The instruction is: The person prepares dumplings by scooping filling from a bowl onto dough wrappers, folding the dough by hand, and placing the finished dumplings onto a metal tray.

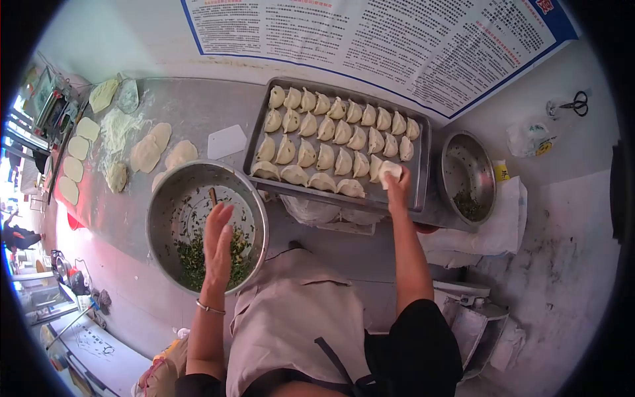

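My right hand (398, 183) is closed on a pale dumpling (390, 171) at the lower right of a metal tray (419, 192). Rows of folded dumplings (325, 129) stand in that tray. Over a large steel bowl (153, 213) my left hand (218, 241) is raised with its fingers stretched out, holding nothing. Chopped green filling (192, 263) lies in the bowl, and a brown handle (213, 196) shows just above my left fingertips.
Flat dough wrappers (145, 153), a white scraper (227, 141) and floury dough lie on the worktop left of the tray. A second steel bowl (467, 173) with some greens stands right of the tray. Scissors (574, 104) hang on the wall.
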Tool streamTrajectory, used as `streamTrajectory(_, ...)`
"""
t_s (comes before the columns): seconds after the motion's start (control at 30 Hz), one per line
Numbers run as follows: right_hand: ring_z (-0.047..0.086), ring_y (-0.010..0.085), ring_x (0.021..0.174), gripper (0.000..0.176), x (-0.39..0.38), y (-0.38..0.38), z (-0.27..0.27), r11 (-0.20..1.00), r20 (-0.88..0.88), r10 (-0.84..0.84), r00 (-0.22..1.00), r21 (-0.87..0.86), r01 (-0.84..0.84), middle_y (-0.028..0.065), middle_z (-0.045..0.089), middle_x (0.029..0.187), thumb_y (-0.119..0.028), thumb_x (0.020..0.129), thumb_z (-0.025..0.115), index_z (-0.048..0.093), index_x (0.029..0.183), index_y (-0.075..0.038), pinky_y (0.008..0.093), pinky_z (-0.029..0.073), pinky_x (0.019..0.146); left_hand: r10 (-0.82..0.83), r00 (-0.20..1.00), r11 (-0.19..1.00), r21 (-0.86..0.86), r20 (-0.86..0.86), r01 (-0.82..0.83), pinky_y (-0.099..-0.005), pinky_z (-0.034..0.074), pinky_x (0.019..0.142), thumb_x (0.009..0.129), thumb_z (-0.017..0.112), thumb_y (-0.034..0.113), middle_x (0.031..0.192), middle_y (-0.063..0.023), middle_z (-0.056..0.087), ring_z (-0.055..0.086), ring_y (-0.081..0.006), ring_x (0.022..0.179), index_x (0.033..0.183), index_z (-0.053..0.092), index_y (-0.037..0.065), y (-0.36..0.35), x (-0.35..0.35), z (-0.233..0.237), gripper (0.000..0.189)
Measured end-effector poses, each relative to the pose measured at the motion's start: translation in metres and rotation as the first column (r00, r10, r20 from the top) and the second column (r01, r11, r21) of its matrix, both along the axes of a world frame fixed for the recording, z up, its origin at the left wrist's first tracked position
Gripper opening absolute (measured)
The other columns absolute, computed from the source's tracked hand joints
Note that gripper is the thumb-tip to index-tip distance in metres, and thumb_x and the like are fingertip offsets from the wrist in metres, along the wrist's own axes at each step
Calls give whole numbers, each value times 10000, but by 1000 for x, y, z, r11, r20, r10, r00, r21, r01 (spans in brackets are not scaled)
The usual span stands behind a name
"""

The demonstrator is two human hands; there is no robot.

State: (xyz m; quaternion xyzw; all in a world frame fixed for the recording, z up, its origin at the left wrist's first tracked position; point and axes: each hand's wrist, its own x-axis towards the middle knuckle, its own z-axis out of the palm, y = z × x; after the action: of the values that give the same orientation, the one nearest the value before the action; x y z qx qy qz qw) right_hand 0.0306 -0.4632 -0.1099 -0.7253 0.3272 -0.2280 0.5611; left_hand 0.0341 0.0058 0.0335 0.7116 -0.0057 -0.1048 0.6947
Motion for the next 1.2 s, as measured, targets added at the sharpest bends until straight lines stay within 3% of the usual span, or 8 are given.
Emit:
streamTrajectory(0.3,567,397,1204,623,16,-73,-79,775,-480,-217,850,-614,-149,202,600,1276,-398,861,673,509,1330,-22,469,450,1011,232,972,960,157,26,-234,-363,375,1092,1027,518,212,1388,-150,543,494,-233,1309,1458,412,24,65,12,-16,483)
streamTrajectory(0.4,524,397,1274,721,21,-90,-84,861,-587,-153,795,-474,-185,228,563,1351,-437,838,703,486,1389,-25,467,421,1063,370,926,923,82,68,-375,-331,415,1044,1019,531,143,1334,-136,586,541,-202,1245,1429,451,18,93,20,-21,436)
streamTrajectory(0.47,541,414,1221,659,32,-60,-48,726,-489,-269,830,-669,-159,249,581,1284,-286,796,756,517,1324,28,464,429,1026,472,865,866,94,173,-491,-313,440,1008,1012,538,111,1289,-127,615,572,-185,1195,1401,480,9,133,34,-33,406)
streamTrajectory(0.57,531,398,1189,428,46,8,10,435,-234,60,970,-869,-237,197,572,1250,-127,861,674,544,1258,-33,506,407,1005,584,744,750,134,324,-647,-309,495,927,996,560,102,1188,-111,663,624,-175,1088,1320,550,2,206,76,-51,340)
streamTrajectory(0.7,581,353,1062,244,63,158,53,382,-151,696,702,-749,-541,149,635,1089,-51,864,640,633,1108,-42,447,444,937,408,877,746,461,254,-481,-357,543,866,936,617,108,1132,-141,697,667,-229,1036,1230,640,42,295,150,-112,302)
streamTrajectory(0.8,602,297,996,185,65,276,79,57,-316,891,327,-635,-770,77,652,1038,-66,847,651,675,1029,-87,421,446,885,183,981,726,665,56,-174,-413,530,915,900,653,116,1121,-152,703,668,-299,1062,1225,653,59,320,189,-153,330)
streamTrajectory(0.9,606,254,966,257,78,353,63,-221,-452,890,67,-555,-802,26,649,1006,-80,815,683,683,1064,-146,381,456,829,-85,995,609,793,44,17,-454,484,1007,875,684,133,1263,-139,650,589,-340,1216,1290,626,125,325,224,-191,419)
streamTrajectory(1.2,609,263,1001,346,129,432,-35,-418,-667,745,38,-510,-752,28,624,1044,-27,798,627,688,1107,-172,410,466,831,-413,909,293,953,47,84,-441,413,1068,831,746,134,1445,-58,497,424,-291,1370,1293,570,211,310,259,-217,501)
